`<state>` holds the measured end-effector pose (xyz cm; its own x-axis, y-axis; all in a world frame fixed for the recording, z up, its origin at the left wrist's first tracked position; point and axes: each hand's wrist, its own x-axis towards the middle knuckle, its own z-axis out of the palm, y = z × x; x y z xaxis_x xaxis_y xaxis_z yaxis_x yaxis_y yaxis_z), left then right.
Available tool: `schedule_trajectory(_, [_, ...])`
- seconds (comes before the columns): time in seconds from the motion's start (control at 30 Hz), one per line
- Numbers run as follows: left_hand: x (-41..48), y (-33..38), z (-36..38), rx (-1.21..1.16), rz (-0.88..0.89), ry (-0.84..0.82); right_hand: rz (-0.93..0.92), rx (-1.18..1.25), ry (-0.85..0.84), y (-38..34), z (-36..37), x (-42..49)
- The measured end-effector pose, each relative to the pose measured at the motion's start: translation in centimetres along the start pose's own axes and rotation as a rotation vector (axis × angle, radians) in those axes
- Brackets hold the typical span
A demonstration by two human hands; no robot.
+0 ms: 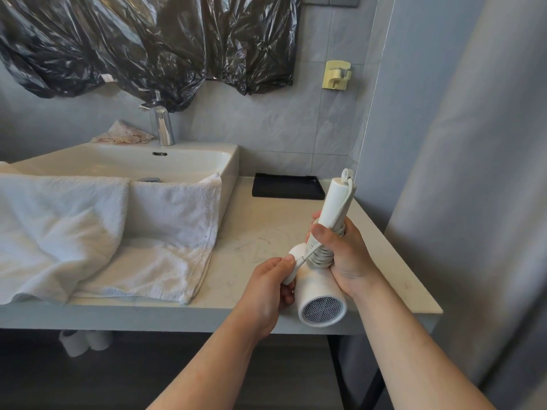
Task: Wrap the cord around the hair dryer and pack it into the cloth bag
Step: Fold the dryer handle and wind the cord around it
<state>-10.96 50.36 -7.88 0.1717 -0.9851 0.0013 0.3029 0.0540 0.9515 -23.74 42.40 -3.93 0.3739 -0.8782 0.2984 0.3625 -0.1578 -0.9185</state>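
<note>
Head view, lower right of the frame: holding the white hair dryer [321, 294] over the front right part of the desk [266, 220], handle pointing up toward the centre right, mesh end facing the camera. Gripping the lower handle with the right hand [346, 261], fingers [322, 235] curling tightly round both the handle and the cord [321, 255], wound there in several turns. Pinching the thick white end of the cord with the left hand [266, 291], just left of the dryer body, a short stretch running taut up to the coils. Draping over the desk and the sink [177, 161] rim across the left half, a white towel [103, 232]. Standing behind the sink, a chrome faucet [162, 125]. Sitting on the desk at centre right, beyond the hands, a black tray [287, 186]. Hanging across the upper left, crumpled black plastic sheeting [118, 39].
</note>
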Motion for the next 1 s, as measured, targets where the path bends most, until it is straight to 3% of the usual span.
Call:
schedule_trajectory(0.43, [-0.2, -0.1, 0.5, -0.001, -0.007, 0.012, 0.129, 0.252, -0.3, -0.9, -1.9, 0.1])
schedule_trajectory(1.0, [0.0, -0.7, 0.9, -0.029, -0.004, 0.023, 0.083, 0.344, -0.27, -0.7, -2.2, -0.2])
